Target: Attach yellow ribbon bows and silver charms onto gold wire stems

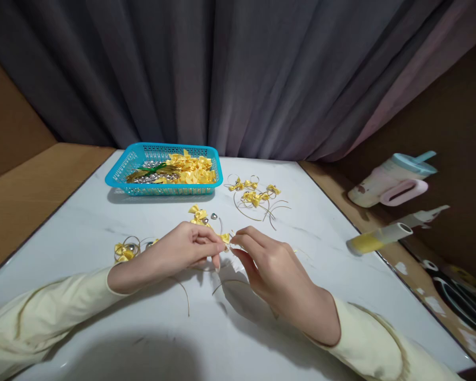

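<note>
My left hand (194, 244) pinches a small yellow ribbon bow (224, 238) between thumb and fingers over the middle of the white table. Close beside it, my right hand (262, 256) has its thumb and index finger nearly together at the bow's right side; what they hold is too small to make out. Just behind my left hand lie loose yellow bows (199, 213) and a small silver bead (213, 216). Thin gold-brown cords (187, 296) lie on the table below the hands. More bows with cord loops (125, 251) rest beside my left wrist.
A blue basket (162, 189) with yellow bows and silver pieces stands at the back left. Corded bows (256, 198) lie at the back right. On the right are a tumbler (388, 180), bottles (381, 238) and black scissors (460, 301). A dark curtain (210, 74) hangs behind.
</note>
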Demonstrator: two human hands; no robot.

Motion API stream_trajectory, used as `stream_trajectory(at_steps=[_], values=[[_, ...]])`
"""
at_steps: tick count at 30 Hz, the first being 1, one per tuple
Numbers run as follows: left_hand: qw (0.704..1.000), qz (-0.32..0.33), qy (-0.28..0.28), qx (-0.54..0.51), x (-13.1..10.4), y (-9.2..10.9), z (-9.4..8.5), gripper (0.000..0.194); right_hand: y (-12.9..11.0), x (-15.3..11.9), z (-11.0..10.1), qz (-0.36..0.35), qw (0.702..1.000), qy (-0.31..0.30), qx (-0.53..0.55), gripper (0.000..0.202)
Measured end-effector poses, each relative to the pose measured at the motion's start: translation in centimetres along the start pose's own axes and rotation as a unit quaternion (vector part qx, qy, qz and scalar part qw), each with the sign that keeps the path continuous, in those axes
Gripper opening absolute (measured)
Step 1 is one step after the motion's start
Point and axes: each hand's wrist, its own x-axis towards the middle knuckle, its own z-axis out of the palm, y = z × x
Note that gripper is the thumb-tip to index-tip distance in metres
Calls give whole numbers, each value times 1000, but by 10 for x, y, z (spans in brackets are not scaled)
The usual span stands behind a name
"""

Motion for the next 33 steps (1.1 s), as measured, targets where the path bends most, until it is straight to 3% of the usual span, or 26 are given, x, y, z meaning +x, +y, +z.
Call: stream_trajectory(at_steps=[11, 33], values=[[999, -15, -19, -35, 1, -4, 0, 20, -3, -1, 2, -49, 994, -46, -81, 28], [999, 3, -24, -41, 4, -10, -2, 23, -1, 3, 4, -36, 992, -61, -109, 38]])
